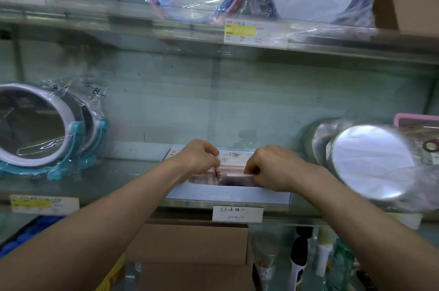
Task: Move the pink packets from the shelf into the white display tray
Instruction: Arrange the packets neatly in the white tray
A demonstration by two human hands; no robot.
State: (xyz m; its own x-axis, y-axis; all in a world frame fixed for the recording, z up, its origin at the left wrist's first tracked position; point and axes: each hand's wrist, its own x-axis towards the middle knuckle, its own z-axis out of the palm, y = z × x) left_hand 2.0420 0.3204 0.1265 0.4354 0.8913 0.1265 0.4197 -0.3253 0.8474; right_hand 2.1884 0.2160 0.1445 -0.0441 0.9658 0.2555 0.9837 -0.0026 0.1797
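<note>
Now our left hand (197,157) at nine o'clock and right hand (273,168) at three pinch the pink packets (234,168), likely squaring them in the white display tray (228,195).

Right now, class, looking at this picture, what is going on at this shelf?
A person reaches into a shop shelf with both arms. The left hand and the right hand both pinch a row of pink packets that sits inside the white display tray. Wrapped mirrors stand on either side: a mirror on a teal stand to the left, a round mirror to the right. Blur hides how many packets there are.
</note>
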